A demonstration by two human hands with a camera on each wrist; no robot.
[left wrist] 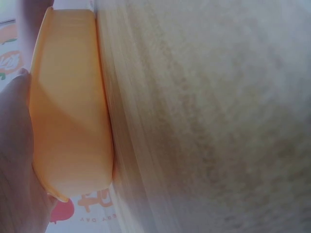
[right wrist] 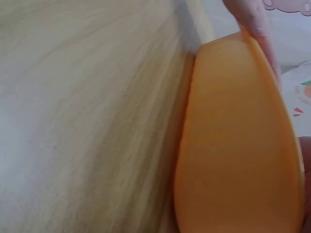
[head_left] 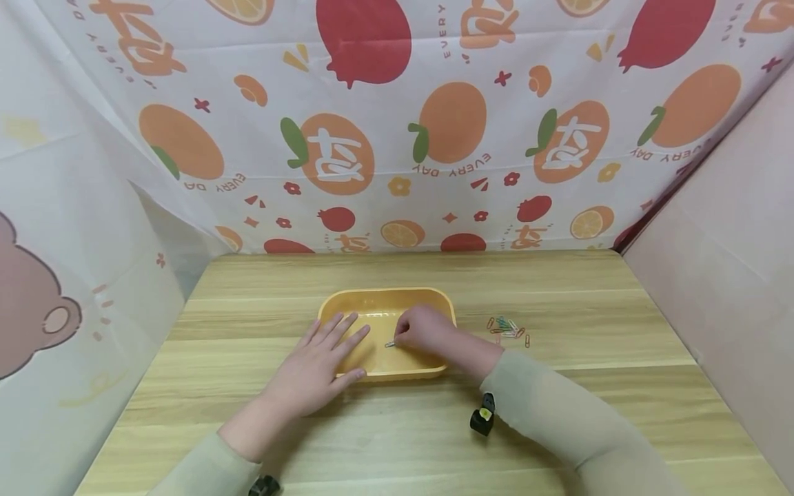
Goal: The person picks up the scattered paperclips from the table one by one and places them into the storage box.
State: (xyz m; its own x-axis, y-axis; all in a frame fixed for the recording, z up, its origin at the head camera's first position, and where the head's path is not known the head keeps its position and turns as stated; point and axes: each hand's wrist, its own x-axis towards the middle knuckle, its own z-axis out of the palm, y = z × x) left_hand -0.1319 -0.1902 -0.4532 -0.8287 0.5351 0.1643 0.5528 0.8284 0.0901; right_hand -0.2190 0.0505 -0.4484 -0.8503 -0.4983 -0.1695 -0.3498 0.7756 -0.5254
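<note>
A shallow yellow plastic tray (head_left: 397,375) stands on the wooden table. My left hand (head_left: 310,372) lies over its left end with straight, spread fingers, the thumb along the near rim. In the left wrist view that hand (left wrist: 17,145) sits at the rim above the tray's outer wall (left wrist: 73,107). My right hand (head_left: 428,331) reaches down inside the tray, fingers curled, and pinches a small pale paper clip (head_left: 389,344) low over the tray floor. In the right wrist view the tray's wall (right wrist: 238,141) hides most of that hand.
Several coloured paper clips (head_left: 509,332), red, green and white, lie in a loose pile to the right of the tray. The wooden table (head_left: 589,310) runs back to a fruit-printed cloth (head_left: 397,138), with pale cloth walls at both sides.
</note>
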